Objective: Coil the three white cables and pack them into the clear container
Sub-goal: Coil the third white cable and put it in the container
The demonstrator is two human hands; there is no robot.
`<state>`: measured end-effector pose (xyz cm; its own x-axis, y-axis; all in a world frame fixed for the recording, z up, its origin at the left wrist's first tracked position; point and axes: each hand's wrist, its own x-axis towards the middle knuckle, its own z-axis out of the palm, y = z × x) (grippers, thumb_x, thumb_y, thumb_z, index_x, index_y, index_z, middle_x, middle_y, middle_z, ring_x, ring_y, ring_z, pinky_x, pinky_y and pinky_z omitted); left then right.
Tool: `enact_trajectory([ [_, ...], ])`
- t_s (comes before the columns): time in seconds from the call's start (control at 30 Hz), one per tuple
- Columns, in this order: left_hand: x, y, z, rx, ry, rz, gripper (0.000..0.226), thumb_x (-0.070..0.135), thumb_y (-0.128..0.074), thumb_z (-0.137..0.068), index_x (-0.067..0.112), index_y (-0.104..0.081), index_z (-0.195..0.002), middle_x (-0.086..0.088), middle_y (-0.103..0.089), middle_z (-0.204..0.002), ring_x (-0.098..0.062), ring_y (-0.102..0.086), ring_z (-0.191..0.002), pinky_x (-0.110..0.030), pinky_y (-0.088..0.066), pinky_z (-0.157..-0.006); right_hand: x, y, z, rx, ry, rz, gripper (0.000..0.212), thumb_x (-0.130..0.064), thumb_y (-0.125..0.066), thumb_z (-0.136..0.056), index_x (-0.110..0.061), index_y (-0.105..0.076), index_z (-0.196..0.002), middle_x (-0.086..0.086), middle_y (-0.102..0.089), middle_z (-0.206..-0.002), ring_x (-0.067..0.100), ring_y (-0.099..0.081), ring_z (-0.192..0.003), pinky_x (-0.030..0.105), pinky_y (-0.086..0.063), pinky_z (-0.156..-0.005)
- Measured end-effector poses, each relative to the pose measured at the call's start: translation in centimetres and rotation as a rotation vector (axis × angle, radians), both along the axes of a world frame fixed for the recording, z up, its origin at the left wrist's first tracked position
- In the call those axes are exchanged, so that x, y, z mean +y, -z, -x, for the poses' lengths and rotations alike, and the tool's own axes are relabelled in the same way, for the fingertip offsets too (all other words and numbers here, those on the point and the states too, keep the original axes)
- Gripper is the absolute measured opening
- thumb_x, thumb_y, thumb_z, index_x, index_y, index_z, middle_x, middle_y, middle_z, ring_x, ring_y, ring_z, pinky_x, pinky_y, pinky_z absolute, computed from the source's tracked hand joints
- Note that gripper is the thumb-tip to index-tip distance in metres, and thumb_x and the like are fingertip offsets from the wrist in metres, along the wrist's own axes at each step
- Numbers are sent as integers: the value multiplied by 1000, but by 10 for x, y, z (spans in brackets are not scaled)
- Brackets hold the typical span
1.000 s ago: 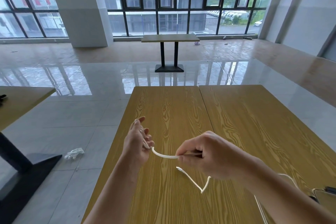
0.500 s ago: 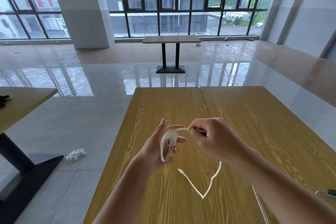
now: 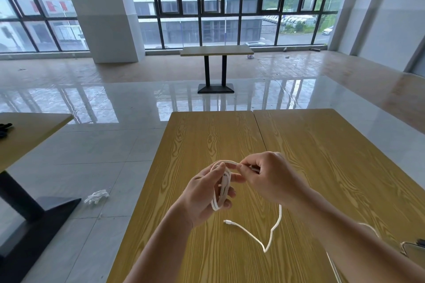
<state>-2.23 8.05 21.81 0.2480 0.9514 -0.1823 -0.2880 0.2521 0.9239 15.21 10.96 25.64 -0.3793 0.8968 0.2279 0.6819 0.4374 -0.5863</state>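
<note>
Wooden table (image 3: 310, 156), two joined tops, near edge cut off by the frame; at its near right edge, part of a clear container (image 3: 411, 251), mostly out of view, contents not discernible. Left hand (image 3: 204, 193), fingers curled through loops of a white cable (image 3: 222, 187); right hand (image 3: 268, 176), fingertips pinching the strand at the loop's top. Cable tail lies on the table, plug end (image 3: 226, 221) near the left wrist; a second white strand (image 3: 333, 266) is largely hidden behind the right forearm.
</note>
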Motion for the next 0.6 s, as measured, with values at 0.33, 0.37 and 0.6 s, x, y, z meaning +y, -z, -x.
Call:
enact_trajectory([
  [0.33, 1, 3, 13, -249, -249, 64, 35, 28, -35, -105, 8, -63, -107, -16, -72, -101, -21, -61, -66, -30, -49, -50, 15, -3, -27, 55, 34, 50, 14, -24, -66, -94, -30, -76, -102, -8, -67, -70, 6, -60, -56, 15, -51, -52],
  [0.37, 2, 3, 12, -262, -275, 65, 34, 28, -34, -105, 9, -62, -109, -15, -72, -100, -22, -63, -68, -30, -51, -52, 14, -2, -26, 51, 38, 42, 15, -24, -65, -95, -32, -76, -102, -8, -67, -69, 9, -60, -55, 17, -52, -51],
  [0.6, 9, 2, -2, -457, -432, 119, 28, 25, -42, -104, 8, -60, -117, -22, -71, -105, -34, -68, -99, -44, -55, -83, -13, 11, 3, -59, -86, -13, 26, -12, -56, -98, -17, -73, -116, -4, -77, -90, -17, -54, -49, 7, -40, -45],
])
